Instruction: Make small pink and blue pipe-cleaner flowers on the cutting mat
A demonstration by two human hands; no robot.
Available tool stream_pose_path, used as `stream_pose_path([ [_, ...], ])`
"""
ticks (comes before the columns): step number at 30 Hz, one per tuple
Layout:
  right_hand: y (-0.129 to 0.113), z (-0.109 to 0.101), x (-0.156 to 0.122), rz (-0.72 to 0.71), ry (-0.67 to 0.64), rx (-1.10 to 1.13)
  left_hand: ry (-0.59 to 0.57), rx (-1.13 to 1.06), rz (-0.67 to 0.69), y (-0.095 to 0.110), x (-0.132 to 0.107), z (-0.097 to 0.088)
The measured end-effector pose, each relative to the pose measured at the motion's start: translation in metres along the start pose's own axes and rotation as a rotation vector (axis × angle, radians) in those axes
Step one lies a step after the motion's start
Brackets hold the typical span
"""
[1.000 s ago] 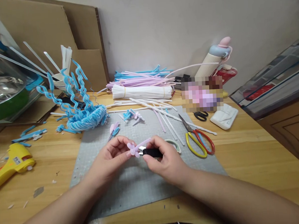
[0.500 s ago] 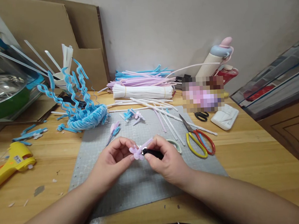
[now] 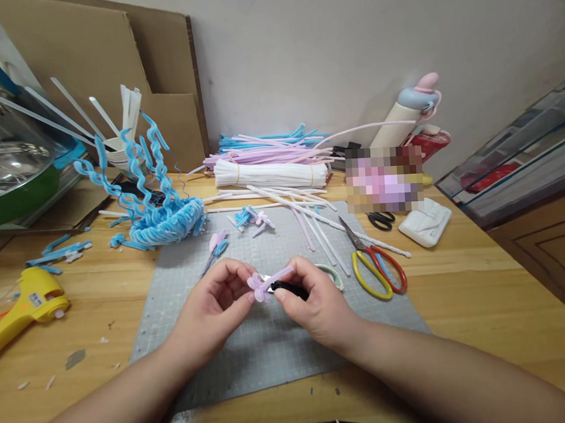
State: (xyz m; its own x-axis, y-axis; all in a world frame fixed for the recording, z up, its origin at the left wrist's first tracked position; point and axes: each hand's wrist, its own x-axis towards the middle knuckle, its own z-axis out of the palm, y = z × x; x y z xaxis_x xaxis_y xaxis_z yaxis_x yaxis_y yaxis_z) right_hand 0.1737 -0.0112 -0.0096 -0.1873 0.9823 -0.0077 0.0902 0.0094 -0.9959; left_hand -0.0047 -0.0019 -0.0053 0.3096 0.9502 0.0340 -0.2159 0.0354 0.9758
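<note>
My left hand (image 3: 220,293) pinches a lilac pipe cleaner flower (image 3: 259,287) with rounded loops and a straight tail that reaches toward the right fingers. Closed around a small black-handled cutting tool (image 3: 289,289), my right hand (image 3: 315,298) keeps its silver metal tip against the flower. Whether the tool is pliers or snips is hidden by the fingers. Both hands hover over a grey cutting mat (image 3: 271,357). Just beyond them lie pink and blue pipe cleaner buds (image 3: 215,245) and small blue and pink pieces (image 3: 259,218).
Red-and-yellow-handled scissors (image 3: 375,263) lie right of my hands, by a green tape roll (image 3: 332,275). A blue pipe cleaner crown (image 3: 167,224) and a yellow glue gun (image 3: 34,300) are at left. Pipe cleaner bundles (image 3: 271,173) line the wall; a bottle (image 3: 400,114) stands behind right.
The lilac flower has turned slightly in my fingers, so its loops show more clearly and its tail lies lower toward the right. Both hands stay nearly in place.
</note>
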Motion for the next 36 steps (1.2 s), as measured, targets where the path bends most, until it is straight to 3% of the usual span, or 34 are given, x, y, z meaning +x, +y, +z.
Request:
stream_pose_path([
  [7,0.0006,-0.0004,-0.0008,0.03,-0.015,0.032,0.032,0.009,-0.058,-0.0016,0.0019,-0.0043],
  [36,0.0015,-0.0007,0.0007,0.014,0.0,0.04,0.044,0.007,-0.069,-0.0002,0.0031,-0.0025],
])
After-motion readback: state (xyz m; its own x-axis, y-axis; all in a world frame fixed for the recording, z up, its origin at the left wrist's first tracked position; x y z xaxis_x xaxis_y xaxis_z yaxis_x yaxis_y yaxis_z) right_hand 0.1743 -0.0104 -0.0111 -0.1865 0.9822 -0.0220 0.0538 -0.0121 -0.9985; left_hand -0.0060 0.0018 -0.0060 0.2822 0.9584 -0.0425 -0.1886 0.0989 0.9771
